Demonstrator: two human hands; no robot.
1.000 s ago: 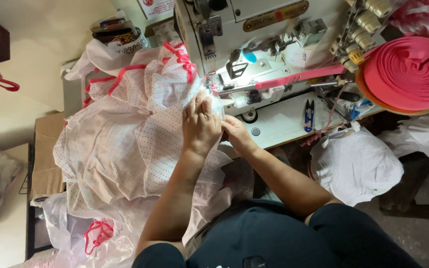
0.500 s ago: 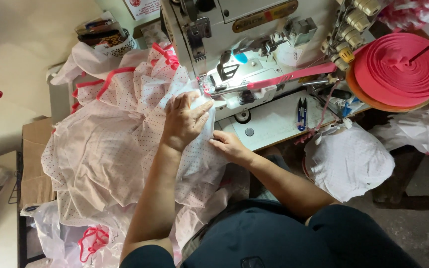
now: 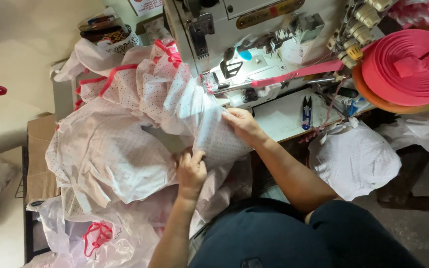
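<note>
White dotted fabric (image 3: pixel 125 149) lying heaped to the left of the sewing machine (image 3: pixel 254 44), one fold running up to the needle area under the machine head. Left hand (image 3: pixel 190 171) clenching a bunch of that fabric below and left of the machine, fingers curled into the cloth. Right hand (image 3: pixel 242 124) pinching the fabric's edge just below the machine bed, thumb and fingers closed on the fold. Pink binding tape (image 3: pixel 299 74) feeding across the front of the machine from the pink tape roll (image 3: pixel 405 67) sitting to the machine's right. Blue-handled thread snips (image 3: pixel 306 111) lying on the pale table (image 3: pixel 284 119) below the machine, right of the right hand. White cloth bundle (image 3: pixel 353 159) hanging below and right of the machine, well apart from both hands. Cardboard box (image 3: pixel 40 154) standing far left of the machine, beyond the fabric heap.
</note>
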